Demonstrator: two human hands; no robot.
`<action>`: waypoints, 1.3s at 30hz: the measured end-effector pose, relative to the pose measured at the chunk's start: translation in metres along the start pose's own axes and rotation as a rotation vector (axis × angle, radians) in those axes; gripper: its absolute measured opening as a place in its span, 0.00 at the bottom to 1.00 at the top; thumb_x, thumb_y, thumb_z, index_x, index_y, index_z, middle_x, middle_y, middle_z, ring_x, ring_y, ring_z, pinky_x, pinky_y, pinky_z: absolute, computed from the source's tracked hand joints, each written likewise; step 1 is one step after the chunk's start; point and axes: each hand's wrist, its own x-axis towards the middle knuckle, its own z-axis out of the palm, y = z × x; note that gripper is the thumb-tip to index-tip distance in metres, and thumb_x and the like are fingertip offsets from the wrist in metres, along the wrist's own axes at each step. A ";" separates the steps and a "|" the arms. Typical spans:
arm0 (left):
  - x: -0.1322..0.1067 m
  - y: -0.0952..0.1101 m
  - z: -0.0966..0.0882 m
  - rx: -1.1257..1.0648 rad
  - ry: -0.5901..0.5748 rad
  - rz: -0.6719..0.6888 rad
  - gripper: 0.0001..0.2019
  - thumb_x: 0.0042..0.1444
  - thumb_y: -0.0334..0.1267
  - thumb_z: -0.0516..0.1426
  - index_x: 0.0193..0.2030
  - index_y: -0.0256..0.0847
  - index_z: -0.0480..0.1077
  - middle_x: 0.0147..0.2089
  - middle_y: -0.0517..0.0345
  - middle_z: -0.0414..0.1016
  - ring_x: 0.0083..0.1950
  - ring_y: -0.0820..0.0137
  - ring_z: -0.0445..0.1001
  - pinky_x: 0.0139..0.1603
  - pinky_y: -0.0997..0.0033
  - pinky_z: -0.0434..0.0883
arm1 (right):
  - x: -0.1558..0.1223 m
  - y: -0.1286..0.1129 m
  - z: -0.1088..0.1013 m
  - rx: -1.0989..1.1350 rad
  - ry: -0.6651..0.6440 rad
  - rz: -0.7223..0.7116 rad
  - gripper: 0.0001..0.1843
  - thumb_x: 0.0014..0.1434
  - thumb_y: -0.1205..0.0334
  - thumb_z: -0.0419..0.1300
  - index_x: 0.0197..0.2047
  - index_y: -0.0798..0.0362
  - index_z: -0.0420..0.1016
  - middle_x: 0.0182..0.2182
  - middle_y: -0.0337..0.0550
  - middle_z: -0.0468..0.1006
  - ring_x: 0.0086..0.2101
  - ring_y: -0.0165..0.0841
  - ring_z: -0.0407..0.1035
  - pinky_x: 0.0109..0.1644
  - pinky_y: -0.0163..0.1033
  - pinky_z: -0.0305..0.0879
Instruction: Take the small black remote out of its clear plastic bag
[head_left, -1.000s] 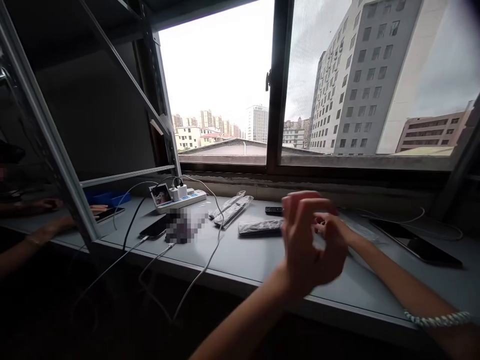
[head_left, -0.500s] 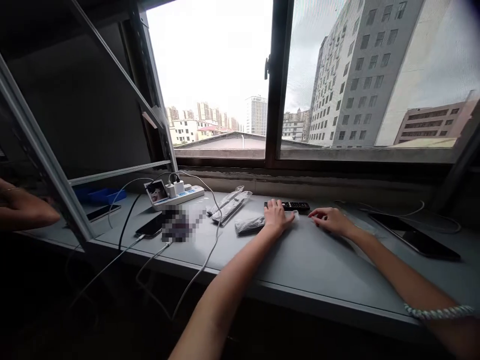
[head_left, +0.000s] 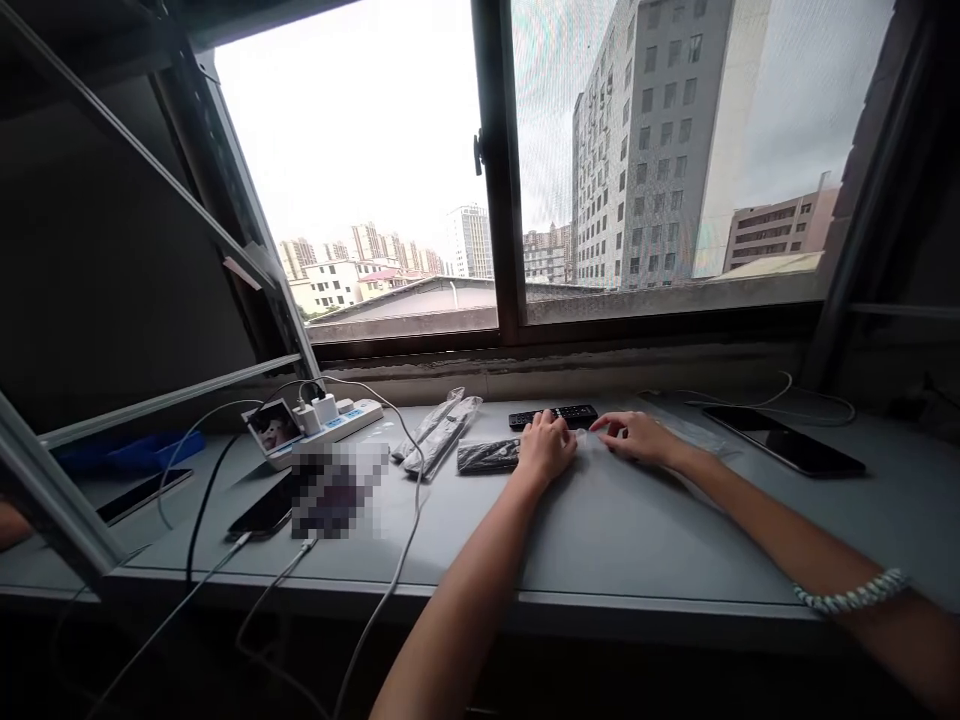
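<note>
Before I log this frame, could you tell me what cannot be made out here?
- Head view: left hand covers part of the bagged remote.
- Thing beside the phone: pixelated.
- Right hand: grip on clear bag unclear.
- Power strip labels: too small.

A small electronics workroom high in a city block. A grey bench (head_left: 600, 540) under the window (head_left: 660, 150) carries bagged remotes (head_left: 439, 432), phones (head_left: 784, 440) and a power strip (head_left: 330, 425). Metal shelving (head_left: 52, 490) stands at the left.
</note>
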 end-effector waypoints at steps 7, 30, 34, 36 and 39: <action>-0.005 0.028 -0.004 -0.077 0.024 0.208 0.09 0.60 0.40 0.49 0.37 0.42 0.69 0.42 0.56 0.66 0.48 0.68 0.65 0.49 0.68 0.65 | -0.001 -0.005 0.000 -0.081 -0.031 -0.041 0.13 0.49 0.59 0.55 0.37 0.50 0.77 0.31 0.39 0.78 0.29 0.31 0.68 0.28 0.32 0.53; 0.001 0.011 -0.002 -0.025 -0.011 -0.191 0.12 0.57 0.40 0.48 0.34 0.39 0.71 0.43 0.51 0.69 0.50 0.63 0.65 0.50 0.65 0.64 | -0.008 -0.030 -0.002 -0.077 -0.100 -0.117 0.15 0.51 0.61 0.55 0.41 0.46 0.77 0.36 0.40 0.79 0.35 0.35 0.70 0.32 0.34 0.56; 0.003 0.009 -0.003 -0.028 -0.064 -0.194 0.15 0.57 0.39 0.47 0.33 0.39 0.73 0.43 0.50 0.72 0.49 0.62 0.66 0.49 0.65 0.65 | -0.008 -0.033 -0.001 -0.080 -0.097 -0.113 0.13 0.52 0.61 0.56 0.40 0.46 0.77 0.35 0.40 0.79 0.34 0.36 0.71 0.33 0.35 0.56; 0.005 0.007 -0.002 -0.033 -0.093 -0.206 0.16 0.57 0.40 0.46 0.34 0.39 0.74 0.43 0.49 0.73 0.50 0.61 0.67 0.48 0.65 0.66 | -0.007 -0.033 0.000 -0.084 -0.093 -0.123 0.13 0.53 0.61 0.55 0.40 0.45 0.77 0.34 0.40 0.79 0.35 0.36 0.71 0.33 0.35 0.56; 0.008 0.006 0.001 -0.031 -0.095 -0.224 0.17 0.58 0.41 0.46 0.35 0.38 0.74 0.44 0.48 0.73 0.51 0.59 0.67 0.47 0.64 0.67 | -0.006 -0.032 0.002 -0.076 -0.090 -0.136 0.13 0.53 0.61 0.54 0.39 0.45 0.78 0.35 0.40 0.79 0.36 0.36 0.71 0.33 0.34 0.57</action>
